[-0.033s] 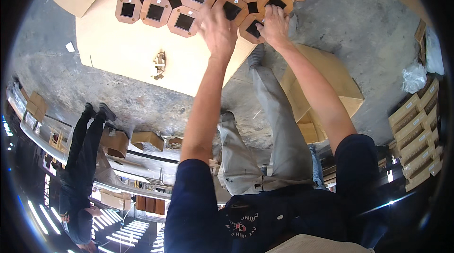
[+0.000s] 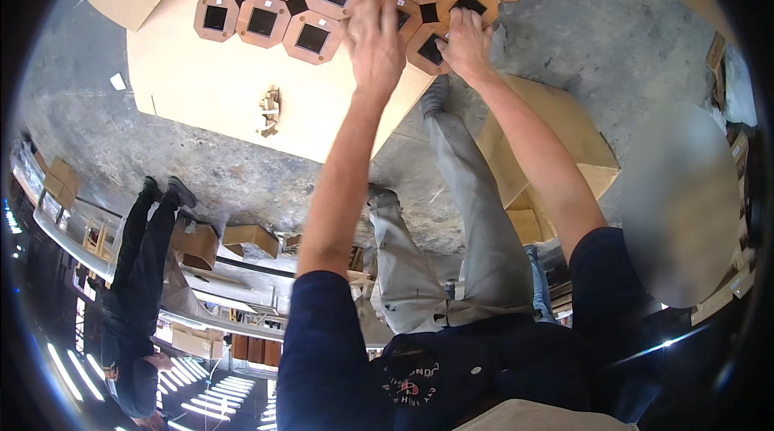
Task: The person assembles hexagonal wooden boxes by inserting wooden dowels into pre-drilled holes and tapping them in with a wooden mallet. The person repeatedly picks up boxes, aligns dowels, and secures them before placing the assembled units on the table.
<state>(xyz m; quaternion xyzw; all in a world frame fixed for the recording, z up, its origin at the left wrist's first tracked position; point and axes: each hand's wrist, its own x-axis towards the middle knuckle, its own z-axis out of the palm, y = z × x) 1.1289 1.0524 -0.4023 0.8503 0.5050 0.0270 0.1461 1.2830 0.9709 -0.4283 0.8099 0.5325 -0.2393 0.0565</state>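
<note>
Several octagonal wooden pieces (image 2: 312, 37), each with a square dark opening, sit close together in rows on a cardboard sheet (image 2: 218, 92). My left hand (image 2: 376, 48) is over the near row; its fingers are bent and smeared, so whether they grip anything is unclear. The wooden piece beneath it is partly hidden. At the right end, my right hand (image 2: 468, 42) has its fingers curled over the near corner octagonal piece (image 2: 427, 50), with fingertips by the opening of the one behind. Small white labels show on many pieces.
Brown scraps (image 2: 269, 112) lie on the sheet. An open cardboard box (image 2: 556, 149) stands by my leg on the concrete floor (image 2: 597, 44). Stacked cartons (image 2: 730, 290) at right are partly covered by a blurred oval patch. Another person (image 2: 145, 229) stands at left.
My left hand has shifted slightly over the pieces, covering more of the opening to its right. My right hand stays in place.
</note>
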